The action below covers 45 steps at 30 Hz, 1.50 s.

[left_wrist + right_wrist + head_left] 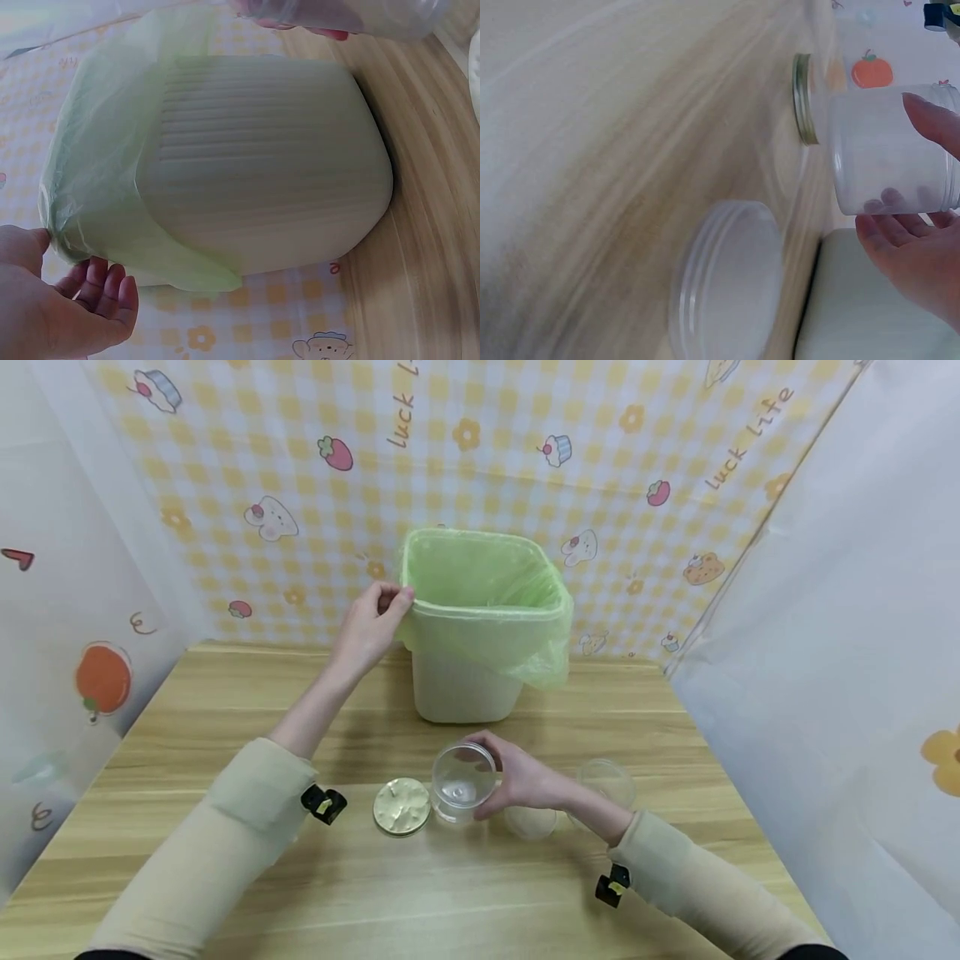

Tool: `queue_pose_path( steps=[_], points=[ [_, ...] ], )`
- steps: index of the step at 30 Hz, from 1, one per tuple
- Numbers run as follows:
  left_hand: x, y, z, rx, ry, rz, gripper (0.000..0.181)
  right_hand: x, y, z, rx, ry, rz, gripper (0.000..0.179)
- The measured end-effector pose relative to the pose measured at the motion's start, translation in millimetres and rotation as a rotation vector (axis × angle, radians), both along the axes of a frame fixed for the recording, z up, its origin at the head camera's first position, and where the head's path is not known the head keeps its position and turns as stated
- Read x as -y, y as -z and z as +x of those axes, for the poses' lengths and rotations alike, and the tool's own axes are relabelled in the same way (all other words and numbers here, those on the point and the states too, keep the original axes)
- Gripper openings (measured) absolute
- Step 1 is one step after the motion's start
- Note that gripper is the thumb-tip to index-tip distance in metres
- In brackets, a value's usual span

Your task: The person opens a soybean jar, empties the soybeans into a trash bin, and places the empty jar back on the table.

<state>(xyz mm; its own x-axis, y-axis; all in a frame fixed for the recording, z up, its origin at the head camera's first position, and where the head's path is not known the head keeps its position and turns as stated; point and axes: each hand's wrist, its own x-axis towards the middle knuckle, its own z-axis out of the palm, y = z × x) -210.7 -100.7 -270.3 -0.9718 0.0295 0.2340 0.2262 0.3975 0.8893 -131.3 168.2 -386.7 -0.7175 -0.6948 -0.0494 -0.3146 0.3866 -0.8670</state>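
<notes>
A pale trash bin [465, 689] stands by the back wall, lined with a thin green trash bag [547, 647] folded over its rim. At the bin's front left corner my left hand [372, 617] pinches the bag at the rim. The left wrist view shows the thumb above the rim and the fingers curled by the bag's folded edge. My right hand [522, 777] grips a clear plastic jar [885, 150] round its side, in front of the bin. The jar has no lid on and looks empty, held above the table in the right wrist view.
A gold-coloured lid [402, 807] lies on the wooden table [450, 910], left of the jar. Right of it, partly beneath my right arm, are a clear round lid [532, 822] and another clear round piece [607, 781]. Patterned cloth [465, 485] hangs behind the bin.
</notes>
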Motion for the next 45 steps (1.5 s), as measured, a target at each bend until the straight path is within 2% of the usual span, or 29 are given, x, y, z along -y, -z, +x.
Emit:
queue_pose_path(
  steps=[11,21,26,32,39,45],
  points=[
    [-0.3,-2.2,1.6,0.012,0.018,-0.012,0.056,4,12.8,5.7,0.012,-0.019,0.043,0.098],
    [4.0,0.3,7.9,0.040,0.060,-0.038,0.060,6,21.8,9.9,0.063,-0.055,0.017,0.104],
    [5.9,4.8,13.0,0.044,0.068,-0.049,0.060,5,26.1,12.5,0.075,-0.048,0.016,0.103],
    [8.0,8.5,17.5,0.030,0.076,-0.047,0.060,0,27.7,11.8,0.042,-0.012,0.042,0.100],
    [12.4,12.8,26.0,0.035,0.082,-0.111,0.062,-7,28.9,11.1,0.009,-0.036,0.061,0.102],
    [15.4,25.5,33.0,-0.003,0.109,-0.174,0.058,-10,32.0,11.9,0.008,-0.045,0.093,0.109]
  ],
)
